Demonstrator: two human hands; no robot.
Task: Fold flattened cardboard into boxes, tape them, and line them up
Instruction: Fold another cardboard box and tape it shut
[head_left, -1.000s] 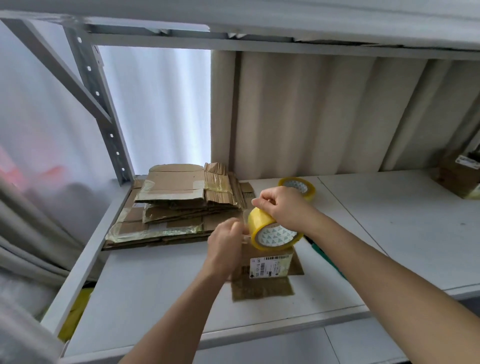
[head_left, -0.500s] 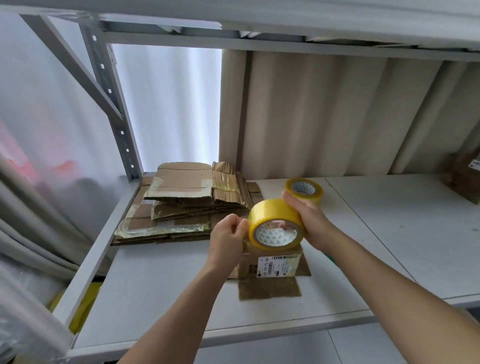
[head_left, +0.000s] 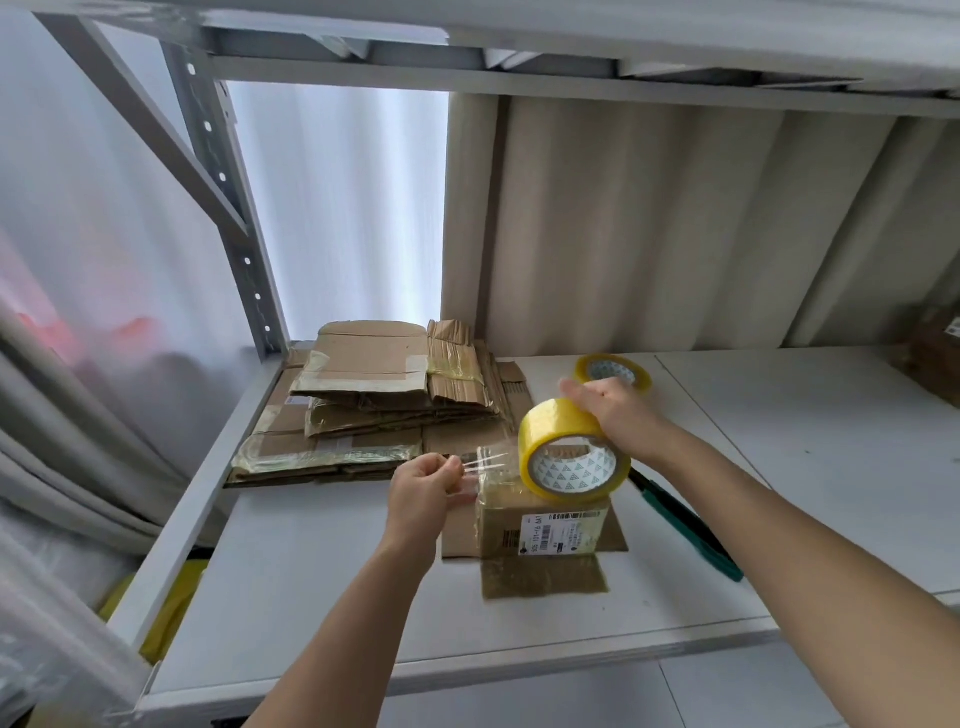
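Note:
A small folded cardboard box (head_left: 540, 525) with a white barcode label stands on the white shelf (head_left: 311, 597), one flap lying flat toward me. My right hand (head_left: 608, 410) holds a yellow tape roll (head_left: 569, 449) just above the box. My left hand (head_left: 423, 491) pinches the free end of a clear tape strip (head_left: 488, 467) pulled out to the left of the roll. A pile of flattened cardboard (head_left: 374, 410) lies at the back left of the shelf.
A second yellow tape roll (head_left: 613, 371) lies flat behind my right hand. A green-handled tool (head_left: 691, 530) lies on the shelf under my right forearm. Another brown box (head_left: 930, 358) sits at the far right. A metal upright (head_left: 234, 218) and upper shelf frame the space.
My left hand has drawn the tape end away to the left, so a clear strip now spans between it and the roll. My right hand shifted its hold on the roll.

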